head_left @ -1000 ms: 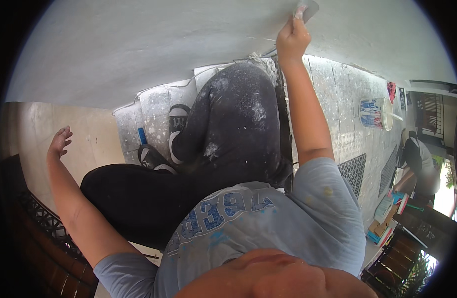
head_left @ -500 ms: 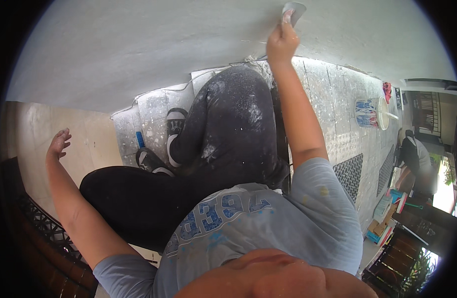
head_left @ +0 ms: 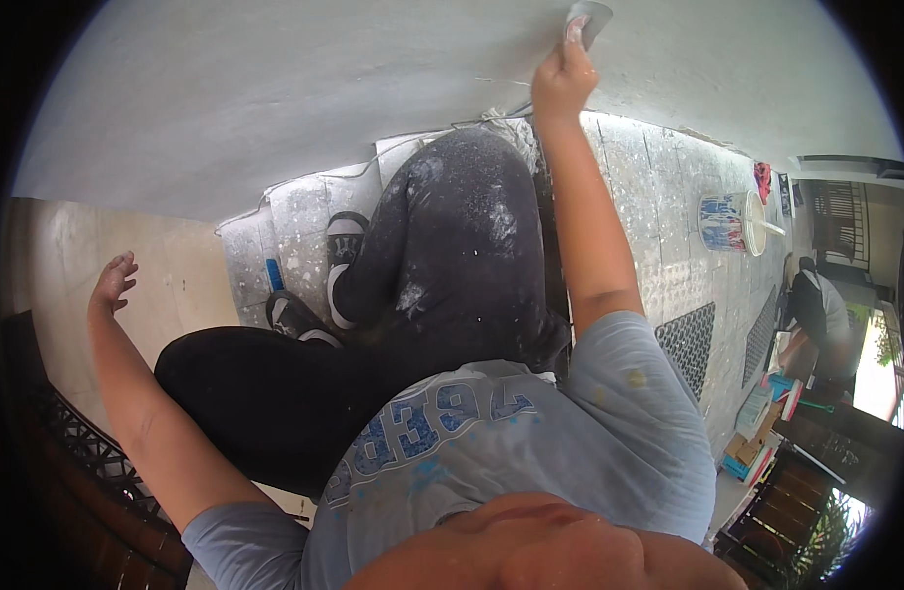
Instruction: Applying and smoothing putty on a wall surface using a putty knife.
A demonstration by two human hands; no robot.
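While pinching a grey sanding pad (head_left: 589,18) against the wall (head_left: 275,98), right hand (head_left: 562,79); left hand (head_left: 113,283) spread.

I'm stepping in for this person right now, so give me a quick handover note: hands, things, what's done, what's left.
Right hand: raised, pressing a small grey sanding pad against the white wall.
Left hand: open, holding nothing, stretched out to the side.
Bucket stands on the covered floor to the right, out of reach.
Done: the wall looks smooth and evenly white where visible.
Left: cannot tell how much wall remains; the pad is working at the top edge of view.
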